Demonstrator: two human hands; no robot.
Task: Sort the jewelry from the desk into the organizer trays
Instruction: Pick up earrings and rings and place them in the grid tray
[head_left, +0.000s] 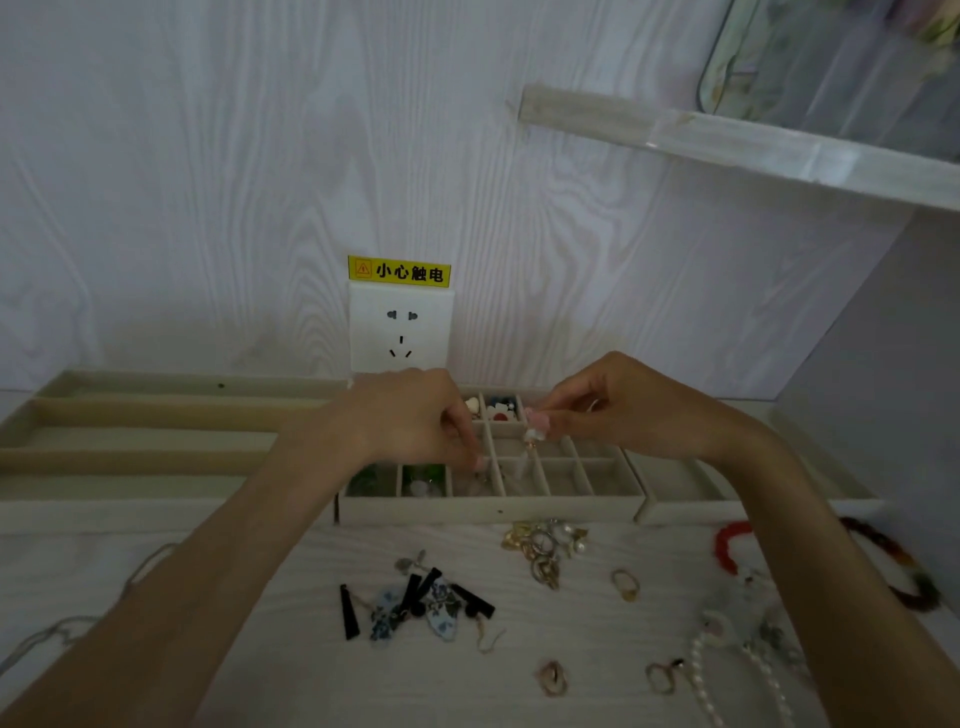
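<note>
A beige compartment tray (488, 506) stands at the desk's back, some cells holding green, white and coloured pieces. My left hand (415, 421) reaches down into a middle cell, fingertips pinching something small that I cannot make out. My right hand (613, 410) hovers over the tray and pinches a small pale earring (534, 434) that dangles from its fingertips. Loose on the desk lie black-and-blue drop earrings (415, 605), a gold earring heap (545, 545), single rings (626, 584), a pearl string (727, 675) and a red-brown bracelet (727, 545).
A long-slot tray (130, 447) lies to the left, another tray (680, 488) to the right. A wall socket (400, 330) with a yellow warning label sits behind. A shelf (727, 140) juts out above right. A thin cord (67, 623) trails at the left edge.
</note>
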